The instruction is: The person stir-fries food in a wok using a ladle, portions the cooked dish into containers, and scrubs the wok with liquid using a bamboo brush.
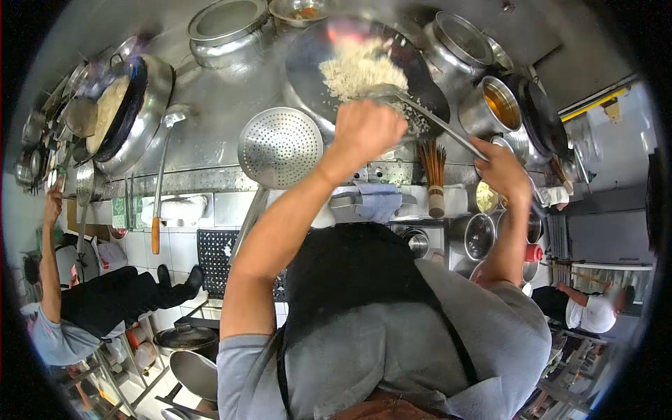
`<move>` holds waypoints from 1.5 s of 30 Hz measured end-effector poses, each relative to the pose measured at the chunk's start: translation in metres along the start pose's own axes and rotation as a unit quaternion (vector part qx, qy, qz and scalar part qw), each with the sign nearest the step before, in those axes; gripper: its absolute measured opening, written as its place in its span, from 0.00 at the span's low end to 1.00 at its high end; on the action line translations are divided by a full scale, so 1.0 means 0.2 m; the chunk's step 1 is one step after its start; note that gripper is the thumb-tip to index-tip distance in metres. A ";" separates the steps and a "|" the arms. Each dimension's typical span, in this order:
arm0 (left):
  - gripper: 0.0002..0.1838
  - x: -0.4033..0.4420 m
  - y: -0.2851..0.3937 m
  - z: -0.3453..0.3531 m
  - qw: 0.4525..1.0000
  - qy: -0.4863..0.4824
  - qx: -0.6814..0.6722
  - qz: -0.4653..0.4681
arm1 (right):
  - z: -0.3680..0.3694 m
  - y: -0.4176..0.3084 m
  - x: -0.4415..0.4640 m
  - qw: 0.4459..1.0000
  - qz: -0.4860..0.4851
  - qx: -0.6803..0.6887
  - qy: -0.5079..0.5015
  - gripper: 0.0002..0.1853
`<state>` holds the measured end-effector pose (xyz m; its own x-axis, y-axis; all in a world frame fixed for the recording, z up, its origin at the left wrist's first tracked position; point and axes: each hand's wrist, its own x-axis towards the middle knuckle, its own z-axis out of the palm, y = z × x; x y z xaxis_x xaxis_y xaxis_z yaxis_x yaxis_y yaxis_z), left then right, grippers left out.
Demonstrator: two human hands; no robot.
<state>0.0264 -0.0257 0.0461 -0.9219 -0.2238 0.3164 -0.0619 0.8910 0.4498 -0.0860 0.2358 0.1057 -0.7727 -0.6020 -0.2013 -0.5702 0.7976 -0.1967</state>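
Note:
My left hand (367,129) is closed in a fist at the near rim of a dark wok (304,66); the part of the rim under the fingers is hidden. My right hand (500,171) grips the long handle of a metal ladle (441,124), whose head reaches into the wok from the right. White fried rice (360,70) is spread in the wok, blurred by motion, with loose grains near its right side. Reddish flame glows at the far edge. To the left of my left forearm lies a perforated strainer (280,147).
A bamboo brush (434,178) and a folded blue cloth (378,201) are along the counter's front. At right stands a pot of orange liquid (493,105). Lidded pots (227,24) stand behind. A co-worker (77,308) is at another wok (150,105) on the left; another person (584,308) is at far right.

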 end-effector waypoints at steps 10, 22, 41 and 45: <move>0.17 -0.17 -0.24 0.34 1.000 -0.005 -0.031 -0.005 | 0.34 -0.17 0.28 0.880 -0.042 0.456 0.129 0.32; 0.18 0.07 -0.46 0.40 0.991 0.040 -0.078 0.104 | 0.43 -0.58 0.36 0.420 -0.139 0.897 0.020 0.10; 0.14 0.07 -0.50 0.42 0.987 0.022 -0.112 0.117 | 0.49 -0.58 0.64 0.530 0.181 0.816 -0.140 0.10; 0.14 0.06 -0.49 0.42 0.987 0.034 -0.110 0.112 | 0.36 -0.70 0.46 0.681 0.055 0.731 -0.006 0.04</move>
<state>-0.0111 -0.0829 -0.0638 -0.8748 -0.0626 0.4804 0.2330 0.8151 0.5304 -0.0562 0.0655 0.0457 -0.7807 -0.5493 -0.2980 0.3838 -0.0450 -0.9223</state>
